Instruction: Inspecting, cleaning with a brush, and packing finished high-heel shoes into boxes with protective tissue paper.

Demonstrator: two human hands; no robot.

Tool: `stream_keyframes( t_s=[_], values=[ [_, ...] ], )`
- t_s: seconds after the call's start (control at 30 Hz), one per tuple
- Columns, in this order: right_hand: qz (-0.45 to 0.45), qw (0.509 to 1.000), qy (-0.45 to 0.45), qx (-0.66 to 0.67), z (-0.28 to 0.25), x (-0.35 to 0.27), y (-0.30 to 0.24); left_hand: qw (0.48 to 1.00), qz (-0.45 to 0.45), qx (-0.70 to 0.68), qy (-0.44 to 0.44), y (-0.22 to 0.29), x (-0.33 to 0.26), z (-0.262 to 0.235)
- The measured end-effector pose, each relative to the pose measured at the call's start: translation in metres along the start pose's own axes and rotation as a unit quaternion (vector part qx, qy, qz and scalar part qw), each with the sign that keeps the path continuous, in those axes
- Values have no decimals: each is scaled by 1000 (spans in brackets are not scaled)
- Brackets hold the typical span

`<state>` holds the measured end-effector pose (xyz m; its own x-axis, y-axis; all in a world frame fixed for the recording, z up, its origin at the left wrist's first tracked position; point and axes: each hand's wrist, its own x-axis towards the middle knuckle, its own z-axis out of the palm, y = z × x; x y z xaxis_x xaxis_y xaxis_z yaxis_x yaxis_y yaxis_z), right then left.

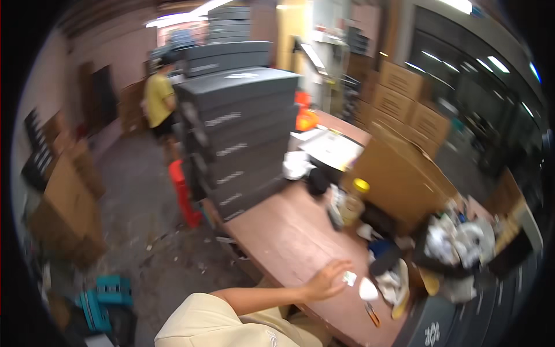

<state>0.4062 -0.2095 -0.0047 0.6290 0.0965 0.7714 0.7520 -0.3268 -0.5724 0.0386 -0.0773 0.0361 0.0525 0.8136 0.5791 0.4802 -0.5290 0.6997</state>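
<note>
Curving hand, flat whitish square, smooth tabletop

The table has a smooth, slightly glossy top. At its left end, the stacked boxes look like smooth, matt card. Along the far edge, the carton is plain cardboard and the bottle looks plastic. Toward the right end, the snips have plastic-looking grips; the slip looks papery. The sleeve is matt cloth.
</note>
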Motion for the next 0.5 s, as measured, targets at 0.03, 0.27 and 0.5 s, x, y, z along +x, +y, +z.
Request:
stream_keyframes(
  t_s=[0.03, 0.27, 0.5],
  values=[
    [5, 998, -29, 63, 0, 5, -29, 991, 37, 85, 92, -5, 4, -42],
    [-55, 864, -310, 393, 37, -22, -204, 733, 59, 352, 578, 3, 41, -309],
    [-82, 630, -596, 492, 3, -150, -316, 743, 61, 384, 545, -6, 73, -372]
  ],
)
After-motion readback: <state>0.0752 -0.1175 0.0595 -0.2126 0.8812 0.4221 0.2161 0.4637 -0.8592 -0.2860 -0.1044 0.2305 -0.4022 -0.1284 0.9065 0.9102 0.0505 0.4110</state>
